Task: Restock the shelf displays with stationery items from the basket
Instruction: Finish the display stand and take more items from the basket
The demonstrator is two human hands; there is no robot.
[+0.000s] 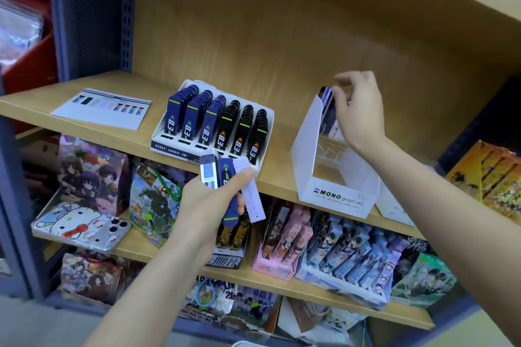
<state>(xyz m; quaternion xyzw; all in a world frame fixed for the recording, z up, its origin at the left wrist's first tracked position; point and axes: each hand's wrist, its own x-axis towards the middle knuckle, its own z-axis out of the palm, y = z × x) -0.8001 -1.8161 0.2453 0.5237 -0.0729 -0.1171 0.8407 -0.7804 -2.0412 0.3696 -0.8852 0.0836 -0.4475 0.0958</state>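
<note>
Head view: my right hand (359, 114) pinches dark case (326, 97) at back of MONO box (338, 198), shelf (135, 138) right end; left hand (207, 207) grips three cases (227, 171) by front edge.

A stationery shop: light wooden shelves (118, 84) carry a white cardboard display tray (172, 149) of blue and black lead cases (225, 124) left of the right grip (358, 110), anime-printed packs (93, 175) below.

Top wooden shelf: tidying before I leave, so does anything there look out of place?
Yes: a white printed card lies flat and loose at the left end of the wooden shelf, outside any display. The white MONO cardboard box looks almost empty.
</note>
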